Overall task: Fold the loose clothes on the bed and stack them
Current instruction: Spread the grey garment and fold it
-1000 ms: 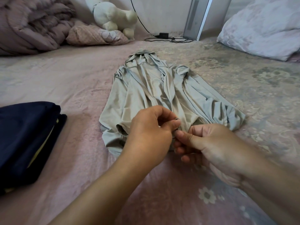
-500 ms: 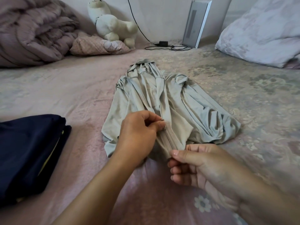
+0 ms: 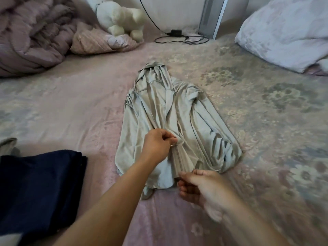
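A pale grey-green hooded jacket lies front up on the pink bedspread, hood pointing away from me. My left hand pinches the zipper pull partway up the jacket's front. My right hand pinches the bottom end of the zipper at the near hem, and the closed zipper runs taut between the two hands. A folded dark navy stack of clothes sits on the bed at my near left.
A bunched mauve quilt and a small pink pillow lie at the far left, with a white plush toy behind. A charger and black cable lie by the wall. A white pillow is at far right.
My left hand has moved up the jacket away from my right hand, drawing the zipper closed further. My right hand stays at the hem. The view has tilted slightly.
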`<state>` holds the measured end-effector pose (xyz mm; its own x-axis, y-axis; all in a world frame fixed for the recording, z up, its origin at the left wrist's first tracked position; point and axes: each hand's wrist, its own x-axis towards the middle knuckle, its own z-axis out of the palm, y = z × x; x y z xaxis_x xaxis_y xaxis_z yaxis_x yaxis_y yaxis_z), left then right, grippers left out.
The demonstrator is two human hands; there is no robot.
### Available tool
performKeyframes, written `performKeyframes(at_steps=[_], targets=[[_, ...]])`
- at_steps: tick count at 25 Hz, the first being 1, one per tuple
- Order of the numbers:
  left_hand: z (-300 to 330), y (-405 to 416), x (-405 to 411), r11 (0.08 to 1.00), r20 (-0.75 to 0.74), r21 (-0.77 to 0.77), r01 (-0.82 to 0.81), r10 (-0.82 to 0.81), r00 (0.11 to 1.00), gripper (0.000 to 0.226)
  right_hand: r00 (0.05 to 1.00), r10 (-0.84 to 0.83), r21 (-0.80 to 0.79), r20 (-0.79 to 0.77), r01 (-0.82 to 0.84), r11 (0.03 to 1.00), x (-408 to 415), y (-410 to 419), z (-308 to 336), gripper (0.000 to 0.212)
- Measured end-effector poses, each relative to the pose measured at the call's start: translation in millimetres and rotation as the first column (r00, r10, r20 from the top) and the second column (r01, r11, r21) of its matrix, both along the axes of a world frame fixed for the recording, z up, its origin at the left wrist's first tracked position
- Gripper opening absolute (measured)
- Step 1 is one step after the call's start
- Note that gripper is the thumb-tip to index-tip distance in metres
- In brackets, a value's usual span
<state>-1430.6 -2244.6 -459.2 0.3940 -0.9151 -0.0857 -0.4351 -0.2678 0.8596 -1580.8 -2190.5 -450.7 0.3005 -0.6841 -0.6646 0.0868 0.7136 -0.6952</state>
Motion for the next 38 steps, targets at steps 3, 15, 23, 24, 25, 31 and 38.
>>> performKeyframes(at_steps=[3,15,23,24,25,31,38], targets=[[22.5,-9.8,11.9,0.995,-0.021,0.086,-0.056,0.058,0.998,0.019,0.999,0.007,0.101,-0.039,-0.003,0.995,3.0,3.3,32.6,0.017],[77.7,-77.0,44.2,0.981,0.048,0.183,-0.071,0.064,0.997,0.007,0.970,0.090,0.323,-0.227,-0.012,0.946,3.7,-7.3,76.0,0.020],[64.2,-106.9,59.3,0.951,-0.090,0.305,0.055,-0.029,0.996,0.006,0.457,0.204,-0.185,-0.865,-0.670,0.719,30.9,-94.4,53.9,0.044],[64.0,-107.5,61.4,0.951,-0.124,0.303,0.065,-0.028,0.992,0.006,0.549,0.135,-0.299,-0.825,-0.627,0.720,42.6,-107.7,54.8,0.046],[62.3,-107.5,64.3,0.951,-0.152,0.300,0.070,-0.025,0.988,0.006,0.622,0.105,-0.367,-0.776,-0.581,0.727,54.6,-120.2,51.7,0.045],[47.9,-105.7,78.8,0.959,-0.167,0.262,0.103,-0.060,0.984,0.002,0.781,0.083,-0.329,-0.619,-0.353,0.876,85.4,-153.4,29.2,0.016],[30.5,-124.4,70.1,0.969,0.030,0.242,-0.047,0.041,0.999,0.005,0.848,0.098,-0.240,-0.520,-0.255,0.937,81.8,-136.3,39.0,0.031]])
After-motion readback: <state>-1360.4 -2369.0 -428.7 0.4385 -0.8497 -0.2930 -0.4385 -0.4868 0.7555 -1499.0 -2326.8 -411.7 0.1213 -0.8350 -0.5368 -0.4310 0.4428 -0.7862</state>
